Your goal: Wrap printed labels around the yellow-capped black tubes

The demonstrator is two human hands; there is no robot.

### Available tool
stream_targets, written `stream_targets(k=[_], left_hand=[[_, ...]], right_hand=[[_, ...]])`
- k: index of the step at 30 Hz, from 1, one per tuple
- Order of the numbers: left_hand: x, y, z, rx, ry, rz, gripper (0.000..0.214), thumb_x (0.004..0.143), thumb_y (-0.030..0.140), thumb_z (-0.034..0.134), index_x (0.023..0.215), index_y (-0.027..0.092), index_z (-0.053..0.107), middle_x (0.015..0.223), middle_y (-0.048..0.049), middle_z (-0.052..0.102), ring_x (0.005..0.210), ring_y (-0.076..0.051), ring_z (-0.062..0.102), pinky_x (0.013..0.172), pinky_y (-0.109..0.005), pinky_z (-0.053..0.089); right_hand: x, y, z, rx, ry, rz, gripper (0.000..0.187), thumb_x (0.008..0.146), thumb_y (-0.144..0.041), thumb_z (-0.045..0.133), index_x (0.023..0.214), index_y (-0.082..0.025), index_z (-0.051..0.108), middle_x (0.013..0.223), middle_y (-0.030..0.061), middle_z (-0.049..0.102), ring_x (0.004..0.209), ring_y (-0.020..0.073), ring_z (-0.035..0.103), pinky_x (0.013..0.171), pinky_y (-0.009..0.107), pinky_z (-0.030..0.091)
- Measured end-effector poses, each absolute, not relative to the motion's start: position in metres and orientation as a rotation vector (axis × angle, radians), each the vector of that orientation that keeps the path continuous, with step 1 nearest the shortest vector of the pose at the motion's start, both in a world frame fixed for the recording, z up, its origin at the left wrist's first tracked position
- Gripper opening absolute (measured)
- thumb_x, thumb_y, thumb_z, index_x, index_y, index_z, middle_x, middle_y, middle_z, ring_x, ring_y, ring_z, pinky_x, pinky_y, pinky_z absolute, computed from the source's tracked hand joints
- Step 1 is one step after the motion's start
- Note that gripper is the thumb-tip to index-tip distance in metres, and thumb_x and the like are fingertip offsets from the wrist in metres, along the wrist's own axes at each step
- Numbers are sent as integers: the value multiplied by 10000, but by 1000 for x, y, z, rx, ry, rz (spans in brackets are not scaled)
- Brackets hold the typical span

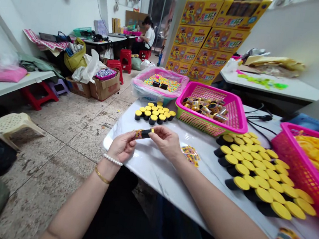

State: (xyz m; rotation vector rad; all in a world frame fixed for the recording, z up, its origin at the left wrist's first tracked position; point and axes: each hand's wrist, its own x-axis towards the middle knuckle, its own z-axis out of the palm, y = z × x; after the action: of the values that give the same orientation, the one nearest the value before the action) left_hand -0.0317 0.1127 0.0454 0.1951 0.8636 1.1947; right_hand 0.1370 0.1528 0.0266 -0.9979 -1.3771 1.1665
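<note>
A small black bottle with a yellow cap (145, 133) lies sideways between my two hands above the near left corner of the white table (153, 165). My left hand (122, 146) pinches its end that bears a colourful sticker label. My right hand (166, 140) is closed on the other end. Loose sticker labels (190, 154) lie on the table just right of my right hand. A cluster of upright yellow-capped bottles (155, 113) stands beyond my hands. Many more capped bottles (258, 173) lie stacked to the right.
A pink basket of labelled bottles (236, 119) sits at the table's back, a tub of coloured candies (161, 81) behind it left, another pink basket (295, 161) of yellow caps far right. Yellow cartons (208, 36) are stacked behind. A person (147, 35) sits at a far desk. A white stool (14, 124) stands left.
</note>
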Motion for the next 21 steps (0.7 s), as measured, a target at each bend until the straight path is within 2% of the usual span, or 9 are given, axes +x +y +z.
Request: stream_targets(k=[4,8,12,16,21], left_hand=[[-33,113,43,237,887,1168,105,947,79,515,908,72,612,642,3,578,356,7,414,275,-78,177],[-36,111,42,260,863,1159,46,914,92,589,883,82,621,619,19,556,362,6,418,278,-76,190],[-36,110,42,259,849,1179,49,896,81,603,849,91,610,645,13,582,365,9,408,282,-77,205],[-35,110,43,267,850,1198,56,888,84,610,832,93,607,641,7,596,368,4,413,281,-80,188],[-34,108,43,281,886,1156,122,934,118,539,856,74,621,644,-25,622,369,-8,413,277,-101,163]], right_hand=[[136,153,28,-970,-1170,1370,439,561,-527,862,769,-187,678,725,-5,683,668,141,661,741,328,595],[134,151,30,-976,-1158,1489,444,542,-524,882,739,-183,679,716,-5,684,670,137,676,748,330,617],[132,146,32,-1035,-1197,1451,433,576,-521,864,738,-180,652,695,-12,662,650,128,664,745,327,628],[128,140,35,-1061,-1256,1359,448,617,-541,830,760,-200,578,581,-57,578,583,121,624,710,340,631],[126,136,34,-1003,-1343,1288,425,674,-532,784,799,-219,526,575,-77,549,550,106,577,647,304,589]])
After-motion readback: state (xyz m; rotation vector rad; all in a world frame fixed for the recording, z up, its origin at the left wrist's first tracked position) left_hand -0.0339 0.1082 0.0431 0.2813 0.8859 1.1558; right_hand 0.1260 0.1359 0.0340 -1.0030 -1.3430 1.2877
